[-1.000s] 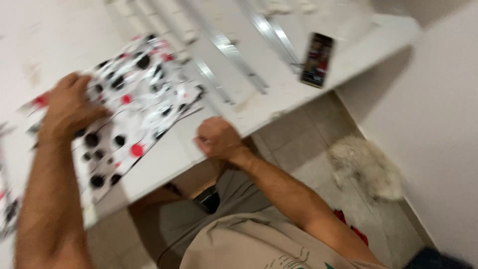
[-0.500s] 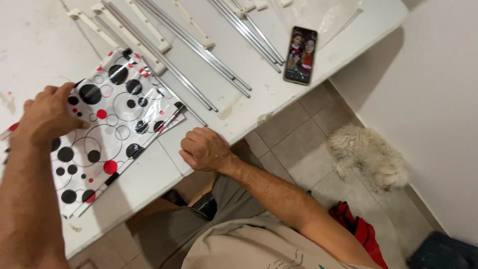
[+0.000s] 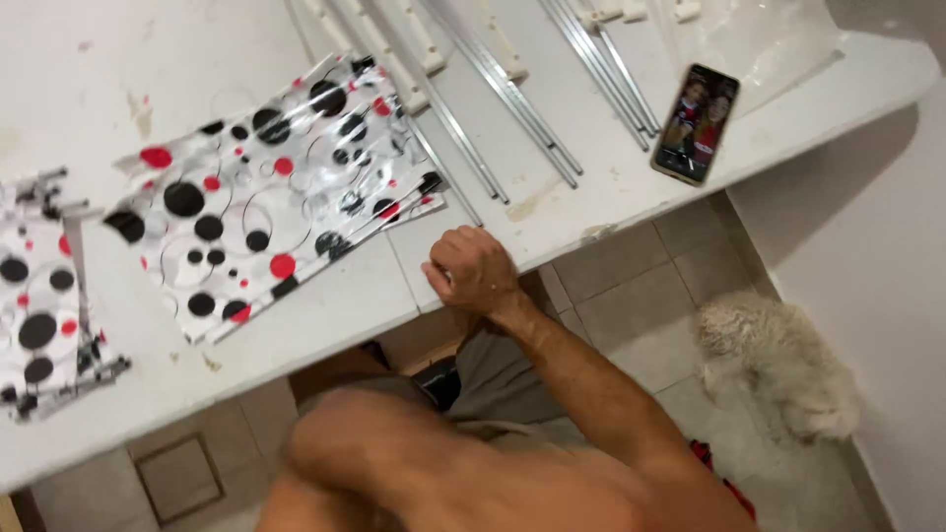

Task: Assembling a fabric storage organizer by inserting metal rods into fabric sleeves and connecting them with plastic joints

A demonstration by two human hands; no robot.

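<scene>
Now: spotted sheets lie slantwise

We rest our curled right hand (image 3: pixel 475 269) on the white counter (image 3: pixel 611 187) edge, holding nothing, just beside the spotted sheets (image 3: pixel 276 192), whose long axis runs lower-left to upper-right. Our left hand is out of view. Tiled floor (image 3: pixel 631 305) below.

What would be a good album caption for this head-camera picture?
A right hand rests curled on the white table's edge beside spotted sheets, metal rods and a phone.

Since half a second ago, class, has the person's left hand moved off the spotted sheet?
Yes. The left hand no longer presses the spotted sheet; it has drawn back off the white table toward the body, blurred at the bottom of the view.
</scene>
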